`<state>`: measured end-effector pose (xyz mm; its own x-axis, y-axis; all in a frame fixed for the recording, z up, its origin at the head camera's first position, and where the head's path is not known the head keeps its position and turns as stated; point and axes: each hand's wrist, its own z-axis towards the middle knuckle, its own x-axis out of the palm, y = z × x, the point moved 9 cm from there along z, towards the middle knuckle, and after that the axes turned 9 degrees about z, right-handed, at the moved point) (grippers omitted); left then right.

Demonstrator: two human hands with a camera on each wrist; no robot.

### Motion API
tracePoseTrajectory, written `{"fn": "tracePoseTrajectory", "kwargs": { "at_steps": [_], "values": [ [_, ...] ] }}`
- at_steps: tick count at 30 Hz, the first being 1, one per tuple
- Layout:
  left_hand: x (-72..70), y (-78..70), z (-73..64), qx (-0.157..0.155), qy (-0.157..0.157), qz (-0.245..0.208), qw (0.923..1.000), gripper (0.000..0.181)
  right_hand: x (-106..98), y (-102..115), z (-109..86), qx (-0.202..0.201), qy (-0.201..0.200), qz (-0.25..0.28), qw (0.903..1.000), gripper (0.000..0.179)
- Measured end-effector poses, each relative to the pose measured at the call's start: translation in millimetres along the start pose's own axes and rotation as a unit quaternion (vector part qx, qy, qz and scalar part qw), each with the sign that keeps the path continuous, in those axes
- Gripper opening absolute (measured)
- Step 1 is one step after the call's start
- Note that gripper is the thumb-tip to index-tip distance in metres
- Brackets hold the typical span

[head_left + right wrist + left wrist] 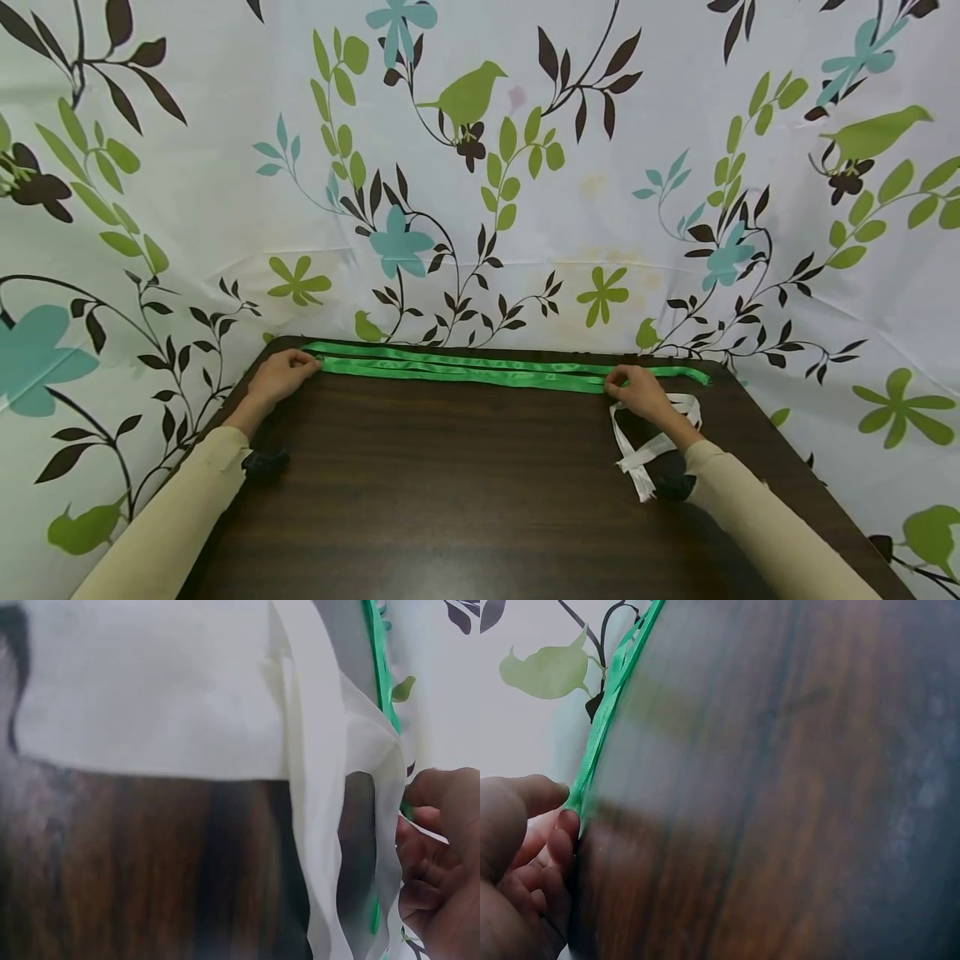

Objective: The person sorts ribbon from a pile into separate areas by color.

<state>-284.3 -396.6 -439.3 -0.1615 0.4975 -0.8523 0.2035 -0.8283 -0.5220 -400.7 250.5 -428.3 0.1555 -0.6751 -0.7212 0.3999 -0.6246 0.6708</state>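
Note:
A green ribbon [450,369] lies in long, nearly parallel strands along the far edge of the dark wooden table. At its left end my left hand [281,375] pinches the ribbon between thumb and fingertips, which the left wrist view shows closely at the green strand [604,724]. Farther right, my right hand [637,390] pinches the lower strands, while one tail runs on past it to the right. Beneath and beside the right hand lies a loosely looped white ribbon [637,458]. In the right wrist view the white ribbon [319,765] covers part of the scene.
The dark table [435,483] stretches from the ribbons toward me. A white cloth [510,292] printed with birds, leaves and flowers hangs behind and at both sides. Dark wrist devices sit under both sleeves [180,492].

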Motion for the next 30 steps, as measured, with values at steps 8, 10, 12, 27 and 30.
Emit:
{"fn": "tracePoseTrajectory", "kwargs": {
  "at_steps": [8,10,12,27,30],
  "values": [
    [-3.0,-7.4,0.5,0.015,0.001,-0.057,0.9983,0.049,-17.8,6.0,-10.4,-0.027,-0.021,-0.003,0.9994,0.016],
    [-5.9,-8.9,-0.2,0.021,0.003,-0.074,0.997,0.051,-22.8,8.7,-13.4,-0.036,-0.021,-0.006,0.9991,0.018],
    [-9.2,-11.1,-1.9,0.027,0.004,-0.089,0.9957,0.053,-28.4,10.7,-17.2,-0.037,-0.021,-0.004,0.9991,0.019],
    [-9.1,-64.9,-34.6,0.112,-0.006,-0.069,0.9912,0.051,-57.0,29.6,-52.9,-0.014,-0.016,-0.03,0.9993,0.029],
    [-0.9,-84.7,-43.5,0.133,0.005,-0.074,0.9884,0.05,-58.5,34.5,-59.7,-0.019,-0.014,-0.028,0.9993,0.03]
  ]
}}
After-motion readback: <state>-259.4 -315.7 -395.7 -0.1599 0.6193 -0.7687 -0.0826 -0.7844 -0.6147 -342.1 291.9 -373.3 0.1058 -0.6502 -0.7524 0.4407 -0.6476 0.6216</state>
